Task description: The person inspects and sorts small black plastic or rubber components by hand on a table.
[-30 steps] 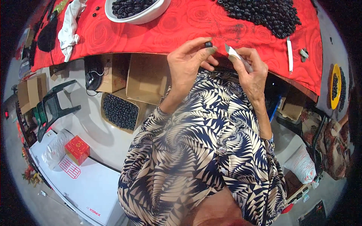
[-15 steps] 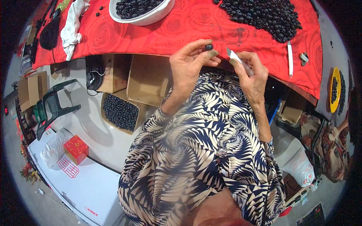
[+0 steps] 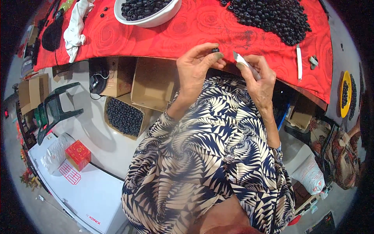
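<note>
Between the thumb and forefinger of my left hand (image 3: 193, 72) is a small round black bead-like piece (image 3: 215, 50), partly covered by the fingertips. My right hand (image 3: 260, 82) is closed round a small craft knife (image 3: 242, 61) with a pale handle. Its short blade points up and left toward the piece, and a gap separates the two. Both hands are at the near edge of a table with a red rose-patterned cloth (image 3: 183, 41). Ahead lies a big pile of similar black pieces (image 3: 272, 19), and left of it a white bowl (image 3: 154, 23) holds more.
A thin white stick-like tool (image 3: 299, 62) and a small crumpled scrap (image 3: 313, 61) lie at the right. At the left is a white cloth (image 3: 74, 33). Below stand a carton of black pieces (image 3: 124, 117) and a dark green chair (image 3: 58, 109). Far right is a yellow plate (image 3: 344, 95).
The black piece has turned slightly and sits a little deeper in my left fingertips. The knife tip has shifted slightly left and down. My grips are the same.
</note>
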The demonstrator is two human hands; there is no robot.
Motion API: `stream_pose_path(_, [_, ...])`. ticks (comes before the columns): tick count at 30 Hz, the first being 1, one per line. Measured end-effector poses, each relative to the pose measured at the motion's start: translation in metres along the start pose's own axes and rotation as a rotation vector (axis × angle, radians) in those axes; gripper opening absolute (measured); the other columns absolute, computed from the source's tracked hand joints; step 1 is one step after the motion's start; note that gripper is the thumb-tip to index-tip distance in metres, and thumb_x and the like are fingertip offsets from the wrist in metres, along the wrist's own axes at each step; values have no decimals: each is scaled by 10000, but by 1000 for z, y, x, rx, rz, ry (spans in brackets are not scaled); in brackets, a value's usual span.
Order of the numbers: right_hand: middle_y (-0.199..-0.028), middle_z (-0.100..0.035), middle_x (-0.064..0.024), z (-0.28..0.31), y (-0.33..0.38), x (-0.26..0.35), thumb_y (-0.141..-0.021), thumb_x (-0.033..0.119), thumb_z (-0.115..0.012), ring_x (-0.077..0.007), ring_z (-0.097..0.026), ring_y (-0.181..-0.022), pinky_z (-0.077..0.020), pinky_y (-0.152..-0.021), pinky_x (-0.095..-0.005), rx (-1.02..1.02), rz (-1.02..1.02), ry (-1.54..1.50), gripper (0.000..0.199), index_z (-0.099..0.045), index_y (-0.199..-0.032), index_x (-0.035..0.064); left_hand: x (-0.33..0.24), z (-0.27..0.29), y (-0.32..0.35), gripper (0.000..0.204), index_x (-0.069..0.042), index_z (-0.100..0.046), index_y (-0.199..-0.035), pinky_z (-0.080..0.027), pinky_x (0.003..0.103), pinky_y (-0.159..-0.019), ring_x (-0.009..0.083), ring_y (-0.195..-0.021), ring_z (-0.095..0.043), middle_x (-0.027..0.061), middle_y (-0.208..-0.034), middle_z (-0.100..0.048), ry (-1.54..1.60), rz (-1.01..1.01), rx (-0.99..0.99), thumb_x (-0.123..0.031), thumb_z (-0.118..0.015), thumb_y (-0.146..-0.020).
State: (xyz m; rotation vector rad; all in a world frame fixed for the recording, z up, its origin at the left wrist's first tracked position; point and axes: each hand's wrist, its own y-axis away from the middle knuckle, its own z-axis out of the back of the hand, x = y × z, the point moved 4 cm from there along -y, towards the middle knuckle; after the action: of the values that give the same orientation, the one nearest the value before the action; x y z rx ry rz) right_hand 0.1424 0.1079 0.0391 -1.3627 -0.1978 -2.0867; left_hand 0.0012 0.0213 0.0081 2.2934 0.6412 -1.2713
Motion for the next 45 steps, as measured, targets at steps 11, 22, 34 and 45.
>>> stream_pose_path(11, [-718, -624, -108, 0, -2, 2, -766, 93, -682, -167, -619, -622, -476, -532, -289, -1, 11, 7, 192, -551, -876, 5, 0, 10, -6, 153, 46, -600, -976, -466, 204, -542, 99, -564, -553, 93, -734, -606, 6, -78, -46, -58, -550, -876])
stream_pose_path(22, [-732, -632, -108, 2, 2, 0, -776, 73, -667, -139, -613, -648, -484, -561, -277, 4, -42, -35, 173, -555, -884, -2, -7, 12, -2, 191, 54, -612, -915, -442, 199, -508, 91, -543, -540, 90, -718, -603, -31, -58, -85, -128, -565, -881])
stream_pose_path(34, [-764, -644, -112, 0, 0, -1, -781, 99, -668, -173, -641, -697, -503, -599, -300, 9, -67, -23, 187, -560, -901, 4, -14, 13, -3, 421, 105, -519, -1066, -522, 294, -763, 217, -813, -617, 175, -942, -593, 217, 152, -85, -289, -430, -945])
stream_pose_path(45, [-761, -642, -108, 1, 1, -3, -779, 103, -672, -175, -639, -688, -504, -608, -305, -12, -57, -23, 182, -563, -889, 7, -9, 11, -4, 299, 102, -517, -1111, -513, 299, -809, 230, -838, -625, 190, -979, -602, 266, 158, -47, -94, -486, -888])
